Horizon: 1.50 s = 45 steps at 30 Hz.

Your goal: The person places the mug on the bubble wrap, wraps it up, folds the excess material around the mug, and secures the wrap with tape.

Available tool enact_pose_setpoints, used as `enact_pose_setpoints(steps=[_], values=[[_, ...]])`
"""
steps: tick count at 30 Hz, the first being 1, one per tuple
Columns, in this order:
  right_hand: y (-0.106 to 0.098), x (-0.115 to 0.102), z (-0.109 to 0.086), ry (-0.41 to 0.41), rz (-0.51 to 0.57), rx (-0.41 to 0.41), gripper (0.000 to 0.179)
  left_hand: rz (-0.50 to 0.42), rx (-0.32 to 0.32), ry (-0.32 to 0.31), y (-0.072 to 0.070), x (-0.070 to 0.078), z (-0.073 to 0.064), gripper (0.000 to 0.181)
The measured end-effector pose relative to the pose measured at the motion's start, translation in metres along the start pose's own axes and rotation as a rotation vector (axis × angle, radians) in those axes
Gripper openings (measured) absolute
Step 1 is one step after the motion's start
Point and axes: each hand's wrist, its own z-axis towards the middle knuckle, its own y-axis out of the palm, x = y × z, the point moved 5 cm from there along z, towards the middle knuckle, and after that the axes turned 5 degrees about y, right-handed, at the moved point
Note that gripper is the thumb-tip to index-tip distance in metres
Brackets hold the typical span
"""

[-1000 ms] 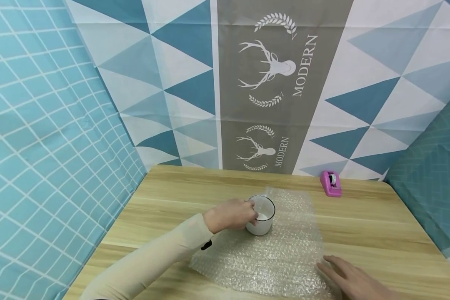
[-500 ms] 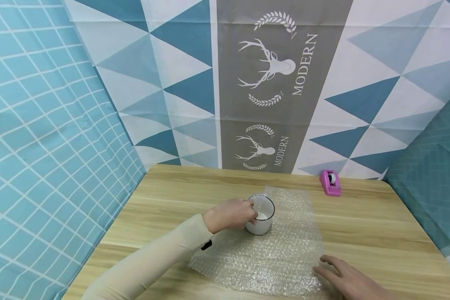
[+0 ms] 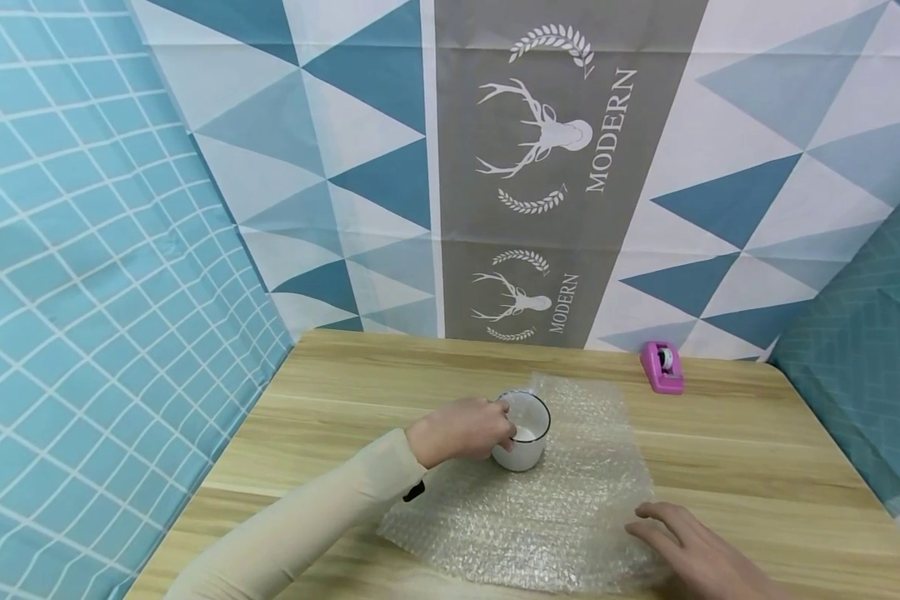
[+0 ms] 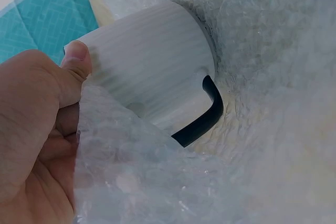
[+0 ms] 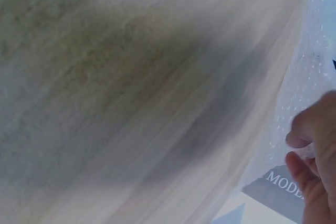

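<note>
A white mug (image 3: 521,454) with a dark rim and a dark handle (image 4: 202,121) is on a sheet of clear bubble wrap (image 3: 540,533). My left hand (image 3: 465,429) grips the mug by its rim. The left wrist view shows the mug tilted, its handle pointing down, with a raised flap of the wrap covering part of the fingers. At the wrap's near right edge, my right hand (image 3: 693,542) pinches the film between bent thumb and fingers. In the right wrist view that hand sits at the right side, overlapping the wrap.
A pink tape dispenser (image 3: 662,367) stands near the table's back right edge. The wood-grain table (image 3: 360,367) meets a patterned cloth wall (image 3: 532,167) behind and a blue checked cloth (image 3: 82,250) on the left.
The right hand has shifted slightly left and up at the wrap's edge, and the near right part of the wrap has moved with it. The left hand and mug have stayed put.
</note>
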Motion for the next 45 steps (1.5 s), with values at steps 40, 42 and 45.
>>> enact_pose_setpoints(steps=[40, 42, 45], values=[[-0.068, -0.020, 0.070, -0.344, -0.073, 0.432, 0.053, -0.053, 0.013, -0.014, 0.000, -0.003, -0.001, 0.021], [-0.070, -0.020, 0.074, -0.344, -0.084, 0.413, 0.054, -0.058, 0.017, -0.015, 0.000, -0.003, 0.000, 0.020], [-0.072, -0.022, 0.079, -0.335, -0.102, 0.381, 0.056, -0.070, 0.023, -0.014, 0.000, -0.003, 0.000, 0.020]])
